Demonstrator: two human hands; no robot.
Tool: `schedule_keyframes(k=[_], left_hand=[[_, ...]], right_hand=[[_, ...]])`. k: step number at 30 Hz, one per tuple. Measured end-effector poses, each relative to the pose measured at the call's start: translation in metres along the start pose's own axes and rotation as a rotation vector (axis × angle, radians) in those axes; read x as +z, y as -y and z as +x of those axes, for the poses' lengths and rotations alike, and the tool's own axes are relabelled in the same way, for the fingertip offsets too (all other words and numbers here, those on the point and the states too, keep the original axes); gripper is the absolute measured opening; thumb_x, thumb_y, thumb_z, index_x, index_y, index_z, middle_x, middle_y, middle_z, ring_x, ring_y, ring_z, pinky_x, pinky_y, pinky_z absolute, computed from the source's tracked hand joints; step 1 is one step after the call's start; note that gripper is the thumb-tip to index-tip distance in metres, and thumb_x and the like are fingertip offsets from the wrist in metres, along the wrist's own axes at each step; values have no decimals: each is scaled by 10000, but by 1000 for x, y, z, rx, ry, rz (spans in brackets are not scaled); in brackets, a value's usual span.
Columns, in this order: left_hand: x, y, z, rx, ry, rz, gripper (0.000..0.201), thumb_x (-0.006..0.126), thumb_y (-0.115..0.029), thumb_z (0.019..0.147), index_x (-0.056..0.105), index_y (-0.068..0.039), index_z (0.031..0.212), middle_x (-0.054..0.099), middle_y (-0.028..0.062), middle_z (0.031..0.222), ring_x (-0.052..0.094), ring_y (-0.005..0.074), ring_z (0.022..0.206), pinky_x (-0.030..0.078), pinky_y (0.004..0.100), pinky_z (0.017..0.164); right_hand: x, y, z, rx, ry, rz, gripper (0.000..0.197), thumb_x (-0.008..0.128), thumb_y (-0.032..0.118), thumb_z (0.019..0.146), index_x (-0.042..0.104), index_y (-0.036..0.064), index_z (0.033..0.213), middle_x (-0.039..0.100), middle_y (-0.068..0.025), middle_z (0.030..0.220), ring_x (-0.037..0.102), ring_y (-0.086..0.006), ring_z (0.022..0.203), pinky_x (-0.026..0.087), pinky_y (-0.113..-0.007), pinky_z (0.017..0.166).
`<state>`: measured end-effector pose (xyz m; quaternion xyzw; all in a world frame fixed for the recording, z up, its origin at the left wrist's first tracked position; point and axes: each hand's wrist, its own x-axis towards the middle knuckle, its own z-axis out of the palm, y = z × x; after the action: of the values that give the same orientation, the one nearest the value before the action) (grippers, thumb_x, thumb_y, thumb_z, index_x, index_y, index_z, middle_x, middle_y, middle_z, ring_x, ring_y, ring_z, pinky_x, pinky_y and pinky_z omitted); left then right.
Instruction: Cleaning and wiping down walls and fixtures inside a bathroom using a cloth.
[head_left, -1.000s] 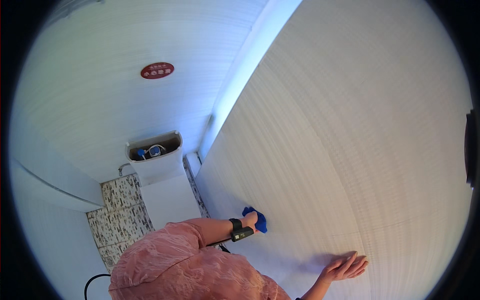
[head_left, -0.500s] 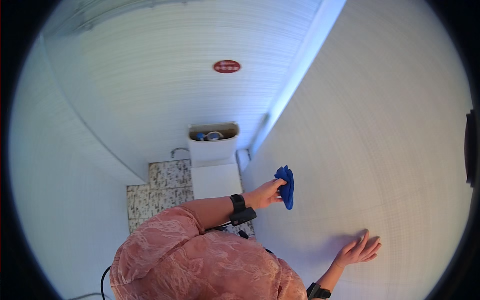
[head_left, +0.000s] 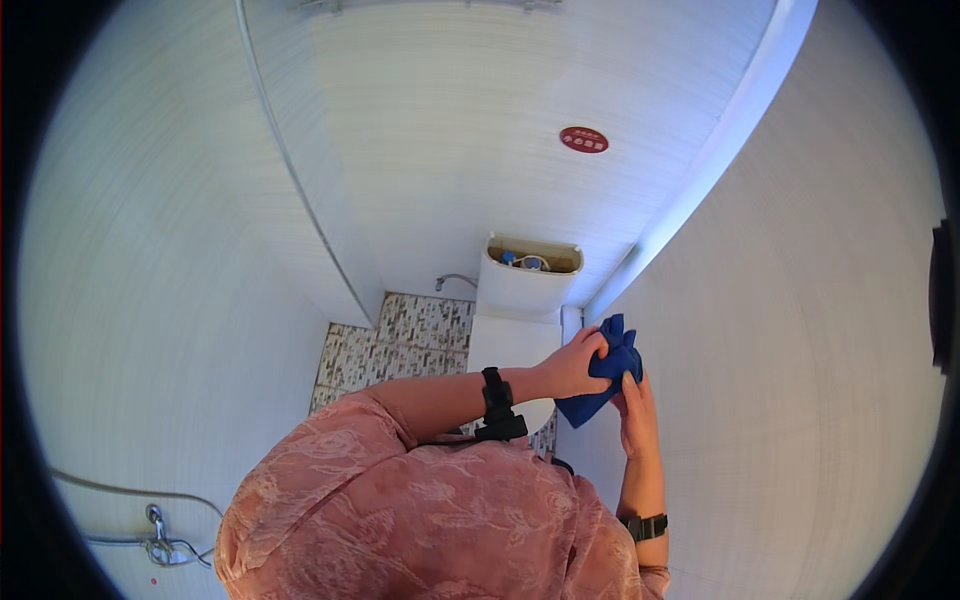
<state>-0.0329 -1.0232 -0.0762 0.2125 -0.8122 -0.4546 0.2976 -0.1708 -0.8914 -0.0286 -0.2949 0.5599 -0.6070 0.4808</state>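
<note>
A crumpled blue cloth (head_left: 585,407) is held between both hands, in front of the right-hand wall. My left hand (head_left: 572,367) is closed on its left side, with the fingers pressed into the folds. From below, my right hand (head_left: 637,415) grips the cloth's right side, its thumb and fingertips against the fabric. Part of the cloth's lower end hangs down under my left hand. Beyond the hands stands a white toilet (head_left: 500,343), partly hidden by my left forearm.
The toilet's cistern (head_left: 530,295) is lidless, showing its inner fittings. Pale wall panels enclose the space, with a red oval sign (head_left: 584,139) on the far one. A mixer tap (head_left: 160,545) with hoses sits at lower left. Patterned tiles (head_left: 405,335) cover the floor.
My right hand has come from the right wall up to the cloth and taken hold of it. The cloth is more bunched, and the view has swung left.
</note>
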Motion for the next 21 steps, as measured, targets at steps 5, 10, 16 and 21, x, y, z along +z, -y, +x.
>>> schedule_keyframes(k=[5,10,16,21], left_hand=[[-52,7,-21,-34,3,-103,623,847,-298,769,492,-97,1240,576,121,1147,552,229,1131,458,343,953],[-129,21,-44,-317,-90,-595,738,793,-160,847,380,-87,1455,562,145,1275,614,180,1059,518,329,923],[-197,69,-59,-416,-38,-731,770,782,-266,875,376,-1,1473,621,123,1255,621,179,1091,502,313,956],[-270,107,-67,-491,5,-638,528,690,-338,949,561,-15,1347,658,67,1222,600,153,1118,483,321,968]], right_hand=[[31,-11,34,-62,50,19,338,660,128,946,602,-14,1247,650,-56,1154,581,-133,1068,431,-276,978],[83,-16,68,-51,74,9,342,658,134,947,610,-17,1249,668,-61,1126,597,-136,1053,450,-272,956],[162,-28,114,-18,192,-1,406,668,122,928,587,0,1307,648,-78,1193,582,-159,1111,443,-283,989],[234,-36,161,-9,254,24,494,691,131,908,552,33,1371,643,-82,1205,579,-154,1123,449,-299,991]])
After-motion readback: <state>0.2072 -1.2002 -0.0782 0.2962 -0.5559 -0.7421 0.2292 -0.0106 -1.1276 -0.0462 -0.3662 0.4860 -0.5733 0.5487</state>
